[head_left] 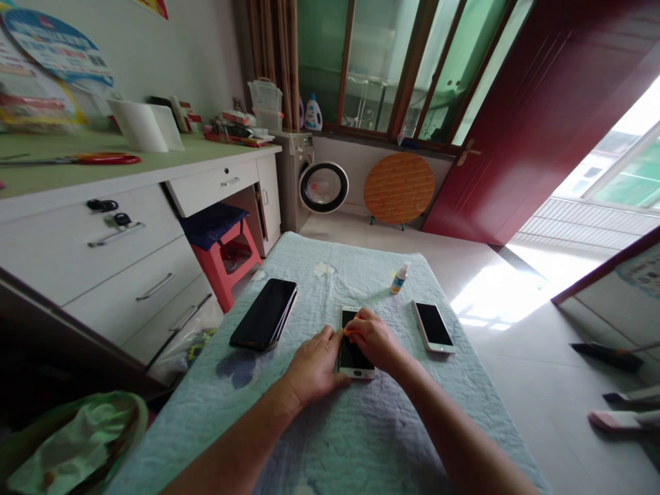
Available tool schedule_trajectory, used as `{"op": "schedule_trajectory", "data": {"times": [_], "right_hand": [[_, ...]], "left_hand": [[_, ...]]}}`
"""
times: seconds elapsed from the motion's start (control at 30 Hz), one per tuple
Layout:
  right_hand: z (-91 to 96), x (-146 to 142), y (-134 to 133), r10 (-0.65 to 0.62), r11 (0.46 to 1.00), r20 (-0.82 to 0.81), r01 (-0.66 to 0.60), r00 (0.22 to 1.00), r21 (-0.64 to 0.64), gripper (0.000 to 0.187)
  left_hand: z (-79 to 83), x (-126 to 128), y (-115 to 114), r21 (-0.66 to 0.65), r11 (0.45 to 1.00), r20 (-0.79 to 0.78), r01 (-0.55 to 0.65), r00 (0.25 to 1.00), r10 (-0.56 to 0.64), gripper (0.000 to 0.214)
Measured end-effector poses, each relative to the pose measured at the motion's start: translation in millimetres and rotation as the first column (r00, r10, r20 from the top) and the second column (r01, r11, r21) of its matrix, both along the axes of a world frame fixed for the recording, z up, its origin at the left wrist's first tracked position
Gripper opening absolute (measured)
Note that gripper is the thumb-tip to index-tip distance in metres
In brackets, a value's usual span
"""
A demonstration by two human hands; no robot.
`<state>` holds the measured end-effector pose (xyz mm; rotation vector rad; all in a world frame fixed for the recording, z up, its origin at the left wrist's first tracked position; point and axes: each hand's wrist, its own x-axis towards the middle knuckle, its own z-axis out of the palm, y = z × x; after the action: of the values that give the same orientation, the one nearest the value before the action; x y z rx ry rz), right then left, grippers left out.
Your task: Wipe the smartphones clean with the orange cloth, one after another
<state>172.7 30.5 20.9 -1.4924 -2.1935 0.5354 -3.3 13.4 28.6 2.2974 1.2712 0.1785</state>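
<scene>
A white phone [352, 357] lies face up in the middle of a table covered by a pale blue cloth [330, 426]. My left hand [312, 364] rests flat against its left edge with fingers closed together on the edge. My right hand [372, 338] lies over the phone's upper screen, fingertips pinched together on something I cannot make out. A second white phone [434, 326] lies to the right. A larger black phone [265, 313] lies to the left. A small bottle [399, 278] stands beyond them.
A white wad [324, 269] lies at the table's far end. A desk with drawers [103, 234] and a red stool [224, 254] stand to the left, a green bag [72, 440] at lower left. A washing machine [314, 182] and a round wooden board [399, 188] line the far wall.
</scene>
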Motion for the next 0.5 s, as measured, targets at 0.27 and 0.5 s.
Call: {"op": "schedule_trajectory", "data": {"times": [0.27,0.5], "right_hand": [[11.3,8,-39,0.225,0.968,-0.019,-0.226,0.974,-0.112,0.016],[9.5,27,-12,0.057,0.997,-0.024,-0.058,0.998,-0.052,0.021]], "left_hand": [[-5.3,1,1,0.019,1.0,-0.023,0.008,1.0,-0.008,0.069],[-0.4,0,1,-0.018,1.0,-0.028,0.002,1.0,-0.003,0.076]]}}
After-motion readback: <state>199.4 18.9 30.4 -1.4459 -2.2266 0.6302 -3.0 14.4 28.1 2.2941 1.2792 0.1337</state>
